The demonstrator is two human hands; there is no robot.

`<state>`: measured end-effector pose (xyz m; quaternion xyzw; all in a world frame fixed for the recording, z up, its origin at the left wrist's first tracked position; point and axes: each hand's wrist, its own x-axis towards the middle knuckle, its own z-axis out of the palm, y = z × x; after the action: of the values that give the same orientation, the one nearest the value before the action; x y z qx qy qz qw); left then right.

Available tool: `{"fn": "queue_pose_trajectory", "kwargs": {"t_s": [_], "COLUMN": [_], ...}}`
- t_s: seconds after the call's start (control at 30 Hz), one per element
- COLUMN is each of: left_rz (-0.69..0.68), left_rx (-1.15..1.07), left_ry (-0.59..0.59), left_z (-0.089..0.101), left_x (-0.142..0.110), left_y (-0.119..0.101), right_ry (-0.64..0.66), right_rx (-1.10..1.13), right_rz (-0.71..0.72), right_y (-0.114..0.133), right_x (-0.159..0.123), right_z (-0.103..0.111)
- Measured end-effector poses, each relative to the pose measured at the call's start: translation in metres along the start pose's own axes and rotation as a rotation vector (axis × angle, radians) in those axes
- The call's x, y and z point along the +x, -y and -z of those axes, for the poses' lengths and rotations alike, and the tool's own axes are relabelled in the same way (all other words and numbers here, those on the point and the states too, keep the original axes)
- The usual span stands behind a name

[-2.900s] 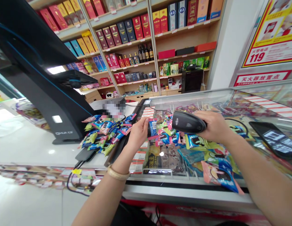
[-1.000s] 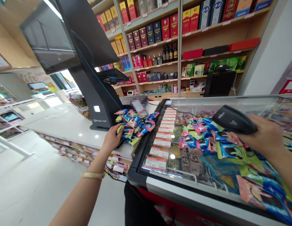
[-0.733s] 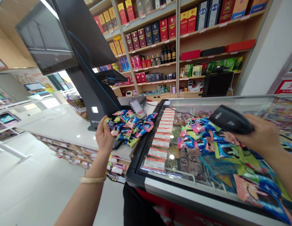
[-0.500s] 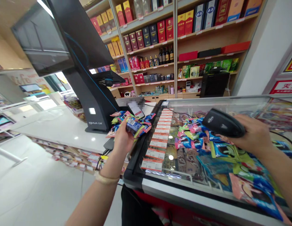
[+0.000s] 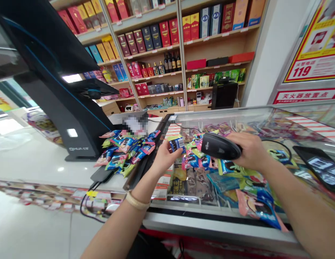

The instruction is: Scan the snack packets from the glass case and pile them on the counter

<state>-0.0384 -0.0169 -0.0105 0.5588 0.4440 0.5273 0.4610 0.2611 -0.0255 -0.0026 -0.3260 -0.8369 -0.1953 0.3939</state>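
My left hand (image 5: 165, 156) pinches a small blue and yellow-green snack packet (image 5: 177, 144), with a white printed label showing, over the glass lid at the left edge of a pile of packets. In my right hand (image 5: 249, 151) is a black barcode scanner (image 5: 220, 146), its head pointing left toward that packet. Below the scanner, more blue, pink and green snack packets (image 5: 199, 160) lie on the glass lid. A second heap of like packets (image 5: 126, 149) rests on the white counter, left of my left hand.
A black checkout terminal (image 5: 62, 108) stands on the white counter (image 5: 43, 169). Behind are shelves (image 5: 153, 54) of boxed bottles. A phone (image 5: 321, 167) lies at right on the glass-topped freezer (image 5: 210, 219). The scanner's cable loops behind my right hand.
My left hand has moved right, from the counter heap to above the glass lid near the scanner. The scanner stays in my right hand. My view has turned to the right.
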Motion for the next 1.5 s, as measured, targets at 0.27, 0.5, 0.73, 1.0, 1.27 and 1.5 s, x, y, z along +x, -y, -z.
{"fn": "queue_pose_trajectory", "kwargs": {"t_s": [0.27,0.5,0.73,1.0,1.27,1.5], "left_rz": [0.019,0.034,-0.104,-0.545,-0.697,-0.640], "left_rx": [0.081,0.040,0.081,0.562,0.750,0.873], "left_ry": [0.073,0.086,0.101,0.153,0.341,0.372], "left_z": [-0.007,-0.009,-0.015,-0.060,-0.103,-0.094], "left_x": [0.000,-0.002,0.006,0.037,0.050,0.030], "left_y": [-0.001,-0.001,0.002,0.000,0.004,0.003], "right_ry": [0.063,0.081,-0.169,-0.243,-0.189,-0.210], "right_rx": [0.002,0.047,-0.064,-0.242,-0.301,-0.315], "right_rz": [0.006,0.000,-0.127,-0.405,-0.460,-0.475], "right_y": [0.003,0.007,-0.012,-0.038,-0.043,-0.045], "right_x": [0.003,0.007,0.000,-0.014,-0.017,-0.020], "right_z": [0.003,0.005,0.006,0.001,-0.003,-0.002]}}
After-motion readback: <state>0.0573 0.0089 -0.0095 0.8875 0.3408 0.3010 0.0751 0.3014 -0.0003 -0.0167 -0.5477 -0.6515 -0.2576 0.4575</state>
